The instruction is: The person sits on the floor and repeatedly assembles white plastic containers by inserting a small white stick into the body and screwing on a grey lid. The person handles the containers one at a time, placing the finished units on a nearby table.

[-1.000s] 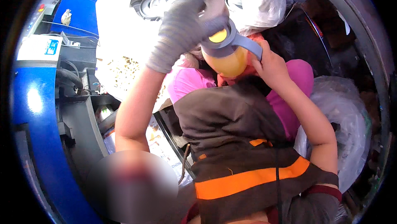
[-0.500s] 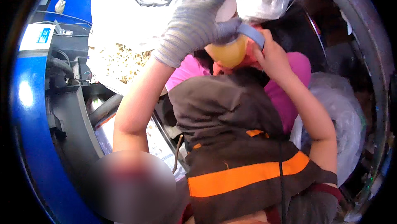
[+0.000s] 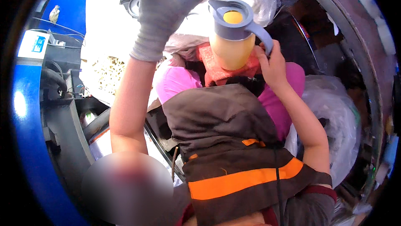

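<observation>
My right hand [image 3: 273, 65], bare, is wrapped around the grey handle of a yellow jug [image 3: 232, 52]. The jug has a grey collar and spout, and its round yellow opening faces up. It stands about upright over a red patterned block [image 3: 213, 69] between my knees. My left hand [image 3: 163, 15], in a grey knitted glove, is raised at the top, left of the jug and apart from it. Its thumb stretches out to the right, away from the fingers; the fingertips are cut off by the upper edge. Grey round lids [image 3: 134, 5] lie in a white bag behind that hand.
The large white bag [image 3: 102, 29] bulges at the far side, with pale small pieces [image 3: 109, 73] on it at the left. Blue machinery [image 3: 27, 134] and dark trays [image 3: 62, 121] stand at the left. A clear plastic bag [image 3: 334, 121] lies at my right.
My left hand has come off the jug's top and moved left and up. The jug's grey collar and opening now show. My right hand keeps hold of the handle.
</observation>
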Demonstrator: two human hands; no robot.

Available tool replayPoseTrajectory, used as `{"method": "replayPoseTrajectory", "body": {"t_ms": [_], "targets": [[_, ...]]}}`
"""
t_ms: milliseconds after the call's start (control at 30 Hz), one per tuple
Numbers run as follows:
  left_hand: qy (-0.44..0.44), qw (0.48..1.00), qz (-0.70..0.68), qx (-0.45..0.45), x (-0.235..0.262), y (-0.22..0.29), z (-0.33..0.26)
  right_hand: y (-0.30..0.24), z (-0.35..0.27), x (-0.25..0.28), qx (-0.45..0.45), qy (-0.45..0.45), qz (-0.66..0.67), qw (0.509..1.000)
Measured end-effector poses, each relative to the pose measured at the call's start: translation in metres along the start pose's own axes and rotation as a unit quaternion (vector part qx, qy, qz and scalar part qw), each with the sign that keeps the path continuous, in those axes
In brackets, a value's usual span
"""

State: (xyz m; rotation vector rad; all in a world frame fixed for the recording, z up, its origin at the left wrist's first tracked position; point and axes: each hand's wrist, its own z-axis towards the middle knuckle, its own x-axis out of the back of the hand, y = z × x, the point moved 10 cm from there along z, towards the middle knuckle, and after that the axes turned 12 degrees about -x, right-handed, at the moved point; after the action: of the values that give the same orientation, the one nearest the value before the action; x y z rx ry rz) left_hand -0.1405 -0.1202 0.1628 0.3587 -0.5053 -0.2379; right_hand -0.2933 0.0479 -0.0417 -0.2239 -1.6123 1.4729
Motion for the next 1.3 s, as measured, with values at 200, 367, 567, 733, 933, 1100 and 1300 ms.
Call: {"method": "replayPoseTrajectory", "body": {"t_ms": [200,367,567,733,933,1100,1300], "targets": [[-0.095,0.975,0.131,-0.153,-0.047,0.058,0.027,0.016,-0.003,-0.020,0.002,-0.021,-0.027,0.999],[-0.262,0.941,0.198,-0.081,-0.115,0.010,-0.042,0.024,-0.004,-0.028,-0.002,-0.038,0.003,0.999],[-0.060,0.957,-0.149,0.240,-0.084,-0.075,-0.061,0.044,0.005,0.021,-0.056,0.061,0.064,0.995],[-0.176,0.950,0.016,0.257,-0.102,-0.103,-0.149,0.048,0.013,0.017,-0.224,-0.176,0.239,0.928],[-0.008,0.815,-0.358,0.456,-0.119,-0.146,-0.219,0.031,0.008,-0.031,-0.220,-0.341,0.085,0.910],[-0.248,0.826,-0.327,0.387,-0.091,-0.086,-0.184,0.002,0.028,-0.079,-0.159,-0.395,0.007,0.905],[-0.110,0.841,-0.267,0.457,-0.032,-0.106,-0.235,-0.049,0.102,-0.144,-0.028,-0.316,-0.016,0.948]]}}
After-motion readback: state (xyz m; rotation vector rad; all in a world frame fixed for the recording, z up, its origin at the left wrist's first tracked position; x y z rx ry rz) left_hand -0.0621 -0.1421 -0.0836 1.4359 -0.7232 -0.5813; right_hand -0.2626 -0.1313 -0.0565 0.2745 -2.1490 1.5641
